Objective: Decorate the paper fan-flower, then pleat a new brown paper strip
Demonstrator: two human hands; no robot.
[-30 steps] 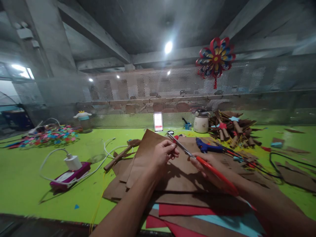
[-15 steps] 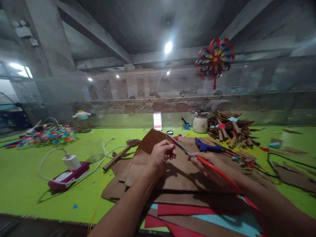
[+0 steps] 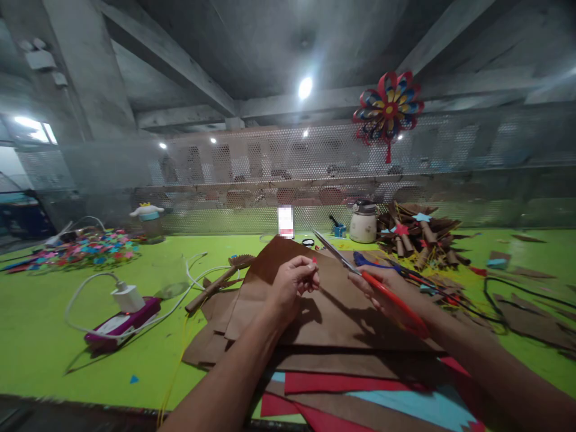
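My left hand point(image 3: 294, 281) is closed in a pinch above the brown paper. A small red paper piece point(image 3: 314, 261) pokes out from its fingertips; most of it is hidden. In my right hand point(image 3: 382, 294) is a pair of scissors point(image 3: 375, 287) with red handles, its blades pointing up and to the left, apart from the red piece. Beneath both hands lies a stack of brown paper sheets point(image 3: 270, 327). Red paper point(image 3: 351, 382) and light blue paper point(image 3: 405, 403) stick out below the stack. A blue glue gun point(image 3: 362, 259) rests partly behind my right hand.
On the left are a purple power strip point(image 3: 112, 336) with a white charger point(image 3: 129, 297), and a pile of coloured paper stars point(image 3: 94, 249). A phone point(image 3: 285, 222), a white jar point(image 3: 363, 223) and bundled brown paper rolls point(image 3: 416, 240) stand behind. A dark cord point(image 3: 488, 300) runs right.
My right hand has drawn the scissors a little away from the left fingers, and the blades point more upward. Less of the red paper piece shows in my left hand.
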